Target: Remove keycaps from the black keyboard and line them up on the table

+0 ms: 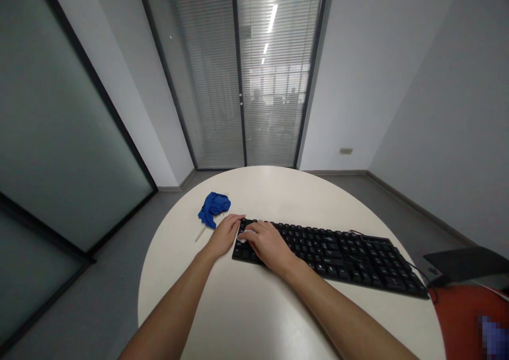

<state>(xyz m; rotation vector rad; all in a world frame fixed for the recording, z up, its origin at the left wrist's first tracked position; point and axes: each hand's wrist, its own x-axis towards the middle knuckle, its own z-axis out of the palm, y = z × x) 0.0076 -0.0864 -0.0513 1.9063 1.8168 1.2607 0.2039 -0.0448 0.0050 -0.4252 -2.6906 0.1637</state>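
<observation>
Here, the black keyboard [330, 251] lies flat on the round white table [270, 190], its right end reaching the table's right edge. A small white wad [245, 236] sits over the keys at the left end, pinched under the curled fingers of the right hand [271, 245]. The left hand [225, 236] rests against that same end, fingers together and pointing towards the far corner; whether they grip the edge, I cannot tell. Just beyond the left hand, a crumpled blue cloth [213, 207] lies on the table, with a pale stick [200, 234] poking out beside it. To the right stands something red [453, 317], with a flat black object [469, 259] above it. Farther back, blinds [274, 111] cover a glass partition.
</observation>
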